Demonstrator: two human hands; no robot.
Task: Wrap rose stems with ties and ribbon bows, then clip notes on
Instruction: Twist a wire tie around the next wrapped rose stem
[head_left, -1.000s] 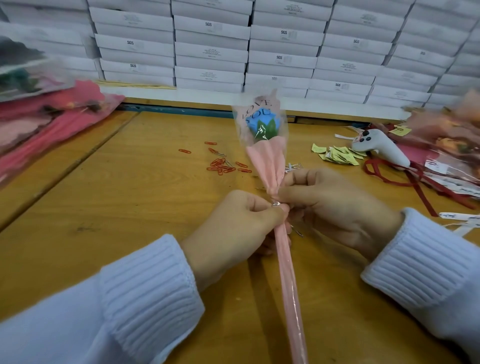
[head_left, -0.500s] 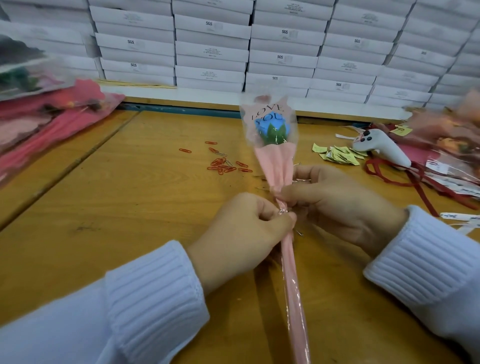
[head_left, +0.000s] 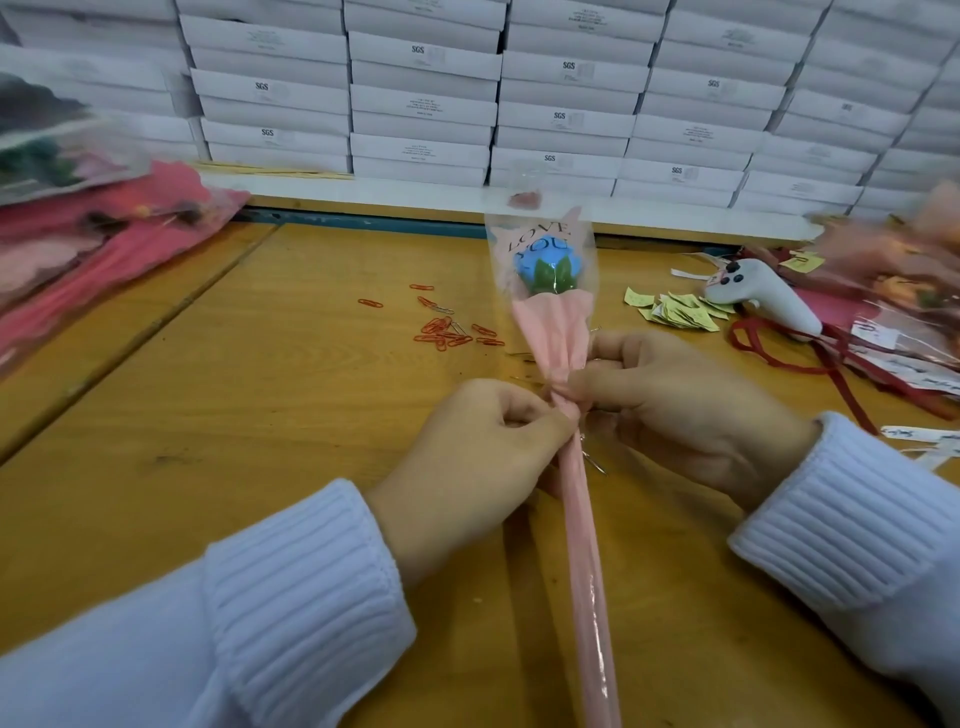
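Observation:
A blue rose (head_left: 545, 265) in a clear sleeve printed "LOVE YOU" stands over the table's middle, its stem wrapped in pink paper (head_left: 584, 545). My left hand (head_left: 467, 457) and my right hand (head_left: 675, 405) both pinch the gathered neck of the wrap just under the pink collar. A thin wire tie pokes out beside the stem below my fingers; where it passes round the neck is hidden by them. Red paper clips (head_left: 447, 332) lie scattered left of the rose. Yellow notes (head_left: 675, 312) are heaped to the right. Red ribbon (head_left: 779, 358) trails near them.
Wrapped roses are stacked at the left edge (head_left: 78, 249) and at the right (head_left: 893, 280). A white controller (head_left: 763, 296) lies by the notes. White boxes (head_left: 426, 104) wall off the back of the wooden table (head_left: 208, 441).
The rose head has shifted a little to the right and tilted upright. My fingers have worked around the neck of the wrap, and the silver tie end seen earlier is now covered.

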